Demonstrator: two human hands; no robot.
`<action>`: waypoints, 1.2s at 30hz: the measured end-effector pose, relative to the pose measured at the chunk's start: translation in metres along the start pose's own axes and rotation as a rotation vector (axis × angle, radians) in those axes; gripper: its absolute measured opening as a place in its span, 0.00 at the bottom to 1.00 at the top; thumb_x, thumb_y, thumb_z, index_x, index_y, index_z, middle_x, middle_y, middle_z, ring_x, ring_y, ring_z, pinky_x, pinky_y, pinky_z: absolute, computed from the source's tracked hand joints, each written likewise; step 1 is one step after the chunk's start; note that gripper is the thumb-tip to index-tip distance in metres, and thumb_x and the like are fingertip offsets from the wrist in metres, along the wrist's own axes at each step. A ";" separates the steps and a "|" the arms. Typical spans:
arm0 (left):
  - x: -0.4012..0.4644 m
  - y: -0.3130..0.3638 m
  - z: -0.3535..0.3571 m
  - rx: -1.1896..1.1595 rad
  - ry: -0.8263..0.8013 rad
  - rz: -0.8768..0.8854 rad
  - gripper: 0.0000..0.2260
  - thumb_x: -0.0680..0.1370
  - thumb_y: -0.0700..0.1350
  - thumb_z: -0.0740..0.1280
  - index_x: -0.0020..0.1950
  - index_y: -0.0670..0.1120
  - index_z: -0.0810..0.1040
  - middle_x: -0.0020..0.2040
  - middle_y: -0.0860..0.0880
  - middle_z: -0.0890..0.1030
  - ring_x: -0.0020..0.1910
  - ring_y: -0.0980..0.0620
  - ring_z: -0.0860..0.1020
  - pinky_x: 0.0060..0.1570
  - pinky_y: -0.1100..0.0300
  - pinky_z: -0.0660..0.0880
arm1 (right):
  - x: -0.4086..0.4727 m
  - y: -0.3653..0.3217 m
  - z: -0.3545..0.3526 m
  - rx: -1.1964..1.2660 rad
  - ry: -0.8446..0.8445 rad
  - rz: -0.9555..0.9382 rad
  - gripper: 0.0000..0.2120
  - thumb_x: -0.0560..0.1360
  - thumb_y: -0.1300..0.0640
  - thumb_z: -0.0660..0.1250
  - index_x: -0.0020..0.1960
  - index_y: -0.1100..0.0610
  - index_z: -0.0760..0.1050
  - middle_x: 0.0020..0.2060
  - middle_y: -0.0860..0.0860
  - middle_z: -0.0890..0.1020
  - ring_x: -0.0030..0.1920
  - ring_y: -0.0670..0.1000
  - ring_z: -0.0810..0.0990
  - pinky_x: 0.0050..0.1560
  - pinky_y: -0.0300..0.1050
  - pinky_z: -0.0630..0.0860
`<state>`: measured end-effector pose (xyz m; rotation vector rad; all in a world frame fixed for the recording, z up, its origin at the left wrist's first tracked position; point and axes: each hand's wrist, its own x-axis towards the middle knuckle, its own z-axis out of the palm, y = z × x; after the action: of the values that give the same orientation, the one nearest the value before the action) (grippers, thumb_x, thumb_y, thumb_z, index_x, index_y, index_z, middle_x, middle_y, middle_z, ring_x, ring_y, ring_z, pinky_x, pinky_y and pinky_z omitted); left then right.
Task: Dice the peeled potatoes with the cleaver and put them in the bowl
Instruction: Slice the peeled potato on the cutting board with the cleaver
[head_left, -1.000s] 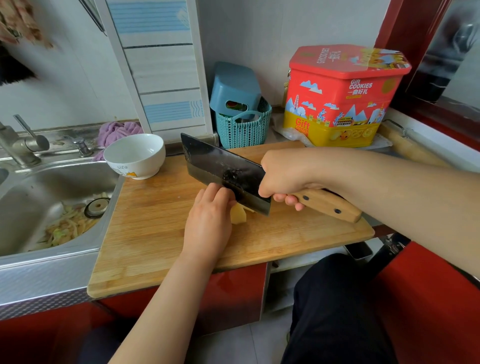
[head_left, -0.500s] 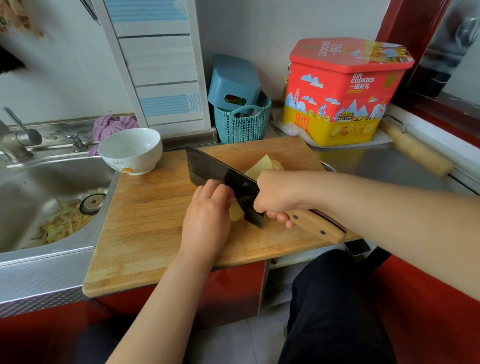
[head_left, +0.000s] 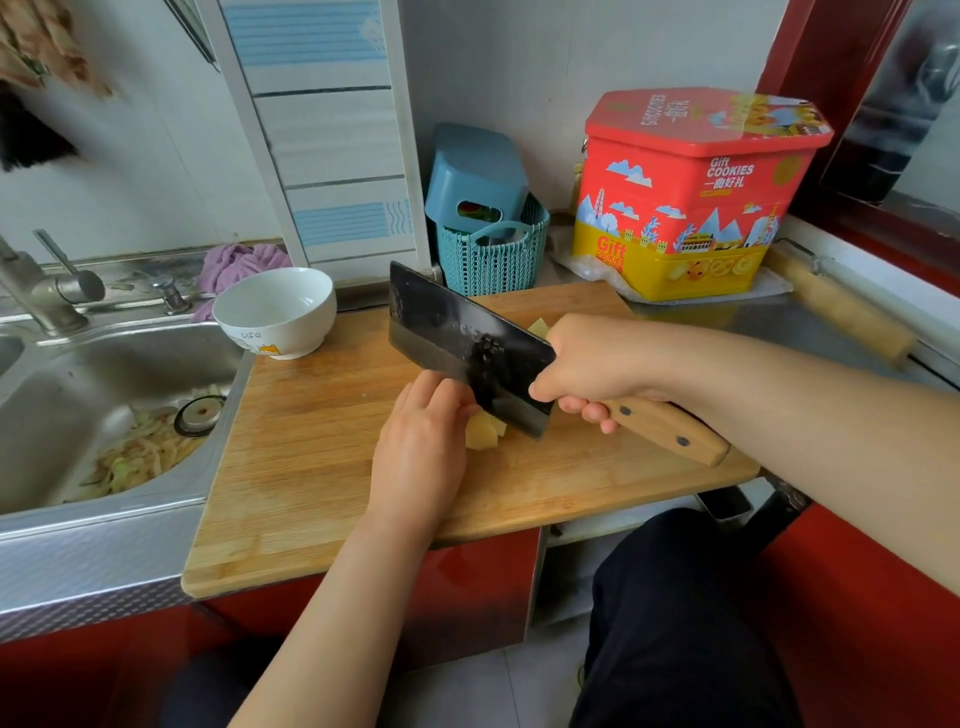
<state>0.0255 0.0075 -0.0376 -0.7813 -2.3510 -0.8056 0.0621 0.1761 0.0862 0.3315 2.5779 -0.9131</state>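
Mid-dice: right hand (head_left: 592, 364) grips cleaver (head_left: 467, 348) by its wood handle, blade raised over potato piece (head_left: 483, 431) on chopping board (head_left: 311, 457), left hand (head_left: 421, 447) curled on it, so keep knuckles vs blade, tips tucked; bowl (head_left: 275, 312) waits far-left w/ nothing visible inside.

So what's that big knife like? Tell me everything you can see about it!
The cleaver has a wide, dark, rectangular blade, paler and shinier along the cutting edge, with dark specks stuck on its side. Its light wooden handle shows two dark rivets. The right hand grips the handle where it meets the blade. The blade is tilted, far corner higher, above the wooden cutting board, its lower corner down by the potato piece that the left hand steadies.
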 end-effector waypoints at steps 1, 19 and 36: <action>0.000 0.000 0.000 -0.001 0.000 -0.003 0.03 0.76 0.39 0.69 0.46 0.43 0.76 0.49 0.48 0.77 0.46 0.46 0.75 0.37 0.59 0.66 | -0.002 -0.002 -0.002 -0.005 0.007 -0.009 0.08 0.79 0.60 0.64 0.42 0.61 0.71 0.24 0.52 0.72 0.20 0.48 0.68 0.25 0.40 0.73; 0.000 0.000 0.002 0.033 -0.004 0.006 0.03 0.75 0.38 0.69 0.45 0.42 0.76 0.47 0.47 0.76 0.43 0.46 0.75 0.36 0.59 0.65 | -0.011 -0.014 -0.004 -0.046 0.034 -0.018 0.06 0.79 0.62 0.64 0.43 0.60 0.70 0.24 0.52 0.72 0.20 0.48 0.68 0.23 0.40 0.72; -0.001 -0.002 0.003 0.030 0.018 -0.008 0.04 0.75 0.36 0.70 0.45 0.41 0.75 0.47 0.45 0.76 0.44 0.45 0.74 0.37 0.58 0.66 | -0.006 -0.014 -0.006 -0.011 0.011 -0.007 0.05 0.79 0.61 0.64 0.45 0.60 0.71 0.24 0.52 0.72 0.20 0.47 0.69 0.24 0.40 0.73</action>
<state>0.0238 0.0085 -0.0409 -0.7491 -2.3465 -0.7758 0.0610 0.1687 0.1008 0.3259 2.5945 -0.9021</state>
